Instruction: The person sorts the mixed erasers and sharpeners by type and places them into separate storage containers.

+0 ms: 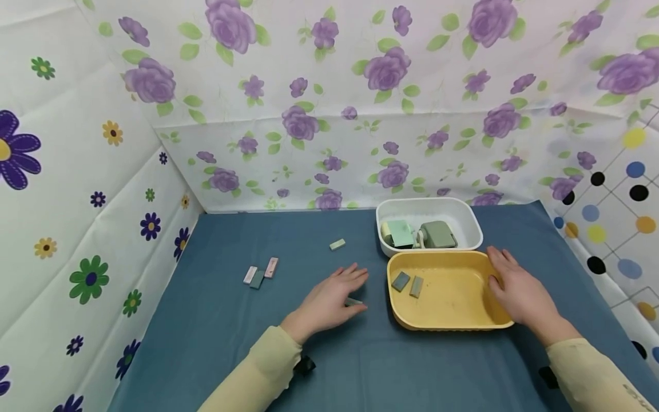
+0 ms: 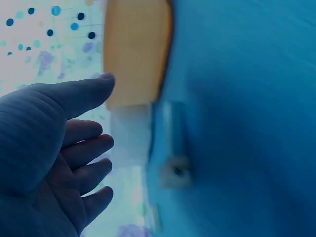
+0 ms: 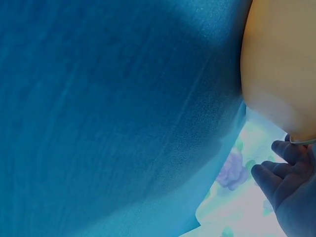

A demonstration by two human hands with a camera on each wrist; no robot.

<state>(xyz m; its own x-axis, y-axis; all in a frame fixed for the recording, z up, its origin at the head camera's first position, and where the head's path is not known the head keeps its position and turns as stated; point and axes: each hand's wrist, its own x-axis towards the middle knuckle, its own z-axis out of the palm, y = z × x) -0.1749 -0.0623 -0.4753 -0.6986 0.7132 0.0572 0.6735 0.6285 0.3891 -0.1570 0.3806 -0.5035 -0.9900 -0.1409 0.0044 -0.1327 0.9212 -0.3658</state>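
My left hand [image 1: 329, 300] is held over the blue cloth with fingers extended and thumb apart. Between thumb and fingers, a small grey block [image 1: 353, 301] shows partly; the left wrist view has a blurred block [image 2: 175, 173] with a dark spot on its pale end, standing clear of the fingers. At the right end of the yellow basin [image 1: 463, 309], my right hand [image 1: 525, 292] grips the rim, thumb inside and fingers along the outside. Inside the basin lie a dark grey block [image 1: 400, 281] and a grey-brown block [image 1: 416, 286].
Behind the basin stands a white container [image 1: 458, 209] holding a mint-green box [image 1: 400, 233] and a grey-green case [image 1: 439, 234]. Left on the cloth lie two pinkish blocks [image 1: 272, 267] around a grey-green block [image 1: 257, 279]. A cream block [image 1: 337, 244] lies farther back. Patterned curtains surround the table.
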